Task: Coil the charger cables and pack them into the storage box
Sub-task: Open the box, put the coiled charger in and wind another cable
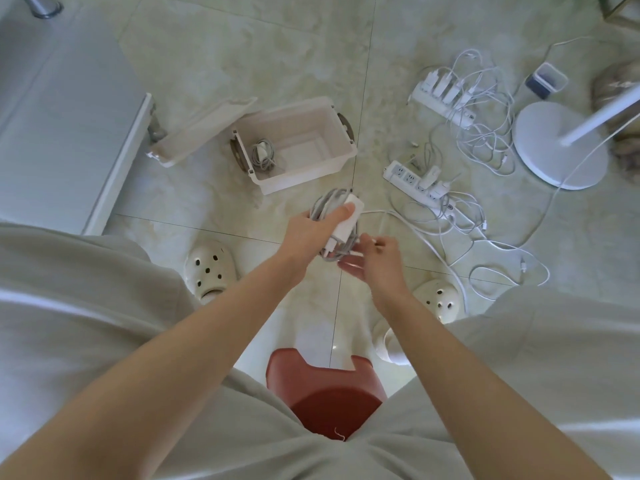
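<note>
My left hand (317, 230) grips a white charger brick (348, 220) with its grey cable (323, 202) wound in loops around it. My right hand (375, 259) pinches the cable's white end close under the brick. The open white storage box (341, 161) stands on the floor just beyond my hands, with one coiled charger (263, 154) lying in its left end. Its lid (204, 133) lies tilted against the box's left side.
Two white power strips (441, 98) (415, 183) with plugged chargers and tangled white cables (485, 147) lie to the right, near a round lamp base (559, 148). A grey cabinet (69, 116) stands left. I sit on a red stool (329, 393), shoes (209, 268) on the floor.
</note>
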Demonstrator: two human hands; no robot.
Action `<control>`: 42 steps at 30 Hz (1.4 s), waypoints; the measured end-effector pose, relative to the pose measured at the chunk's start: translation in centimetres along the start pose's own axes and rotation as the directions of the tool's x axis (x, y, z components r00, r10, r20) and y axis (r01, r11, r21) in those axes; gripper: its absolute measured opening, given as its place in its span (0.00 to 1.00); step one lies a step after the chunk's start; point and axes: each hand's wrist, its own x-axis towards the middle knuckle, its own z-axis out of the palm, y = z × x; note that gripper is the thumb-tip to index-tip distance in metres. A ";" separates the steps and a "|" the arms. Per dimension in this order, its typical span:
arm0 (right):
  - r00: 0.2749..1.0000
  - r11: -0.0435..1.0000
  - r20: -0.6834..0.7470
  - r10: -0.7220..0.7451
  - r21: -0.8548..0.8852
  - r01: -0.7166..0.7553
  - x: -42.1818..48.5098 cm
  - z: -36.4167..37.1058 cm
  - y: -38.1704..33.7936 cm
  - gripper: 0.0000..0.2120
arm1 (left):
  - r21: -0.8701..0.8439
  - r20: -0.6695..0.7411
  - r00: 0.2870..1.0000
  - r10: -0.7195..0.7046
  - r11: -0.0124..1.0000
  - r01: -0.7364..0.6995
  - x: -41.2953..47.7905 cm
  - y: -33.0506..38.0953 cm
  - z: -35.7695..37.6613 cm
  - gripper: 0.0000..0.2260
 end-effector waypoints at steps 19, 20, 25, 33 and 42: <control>0.924 0.958 0.383 -0.023 -0.255 0.130 6.4 0.2 -5.3 0.05 | 0.012 0.008 0.978 0.210 0.978 -0.210 4.8 0.7 1.2 0.15; 0.924 0.959 0.382 0.008 -0.264 0.101 7.2 0.3 -5.5 0.13 | 0.021 0.001 0.979 0.206 0.978 -0.206 5.3 1.0 1.2 0.15; 0.917 0.967 0.382 0.113 -0.256 -0.013 11.4 1.2 -6.6 0.20 | 0.089 0.009 0.981 0.193 0.977 -0.193 9.1 2.7 0.8 0.10; 0.936 0.905 0.348 0.055 -0.414 0.100 19.9 4.9 -7.3 0.11 | 0.583 -0.112 0.928 0.356 0.780 -0.229 17.2 3.3 -2.1 0.15; 0.954 0.750 0.281 -0.106 -0.607 0.262 32.6 10.8 -6.5 0.27 | 0.998 0.064 0.959 0.275 0.005 -0.068 27.8 -0.1 -9.3 0.19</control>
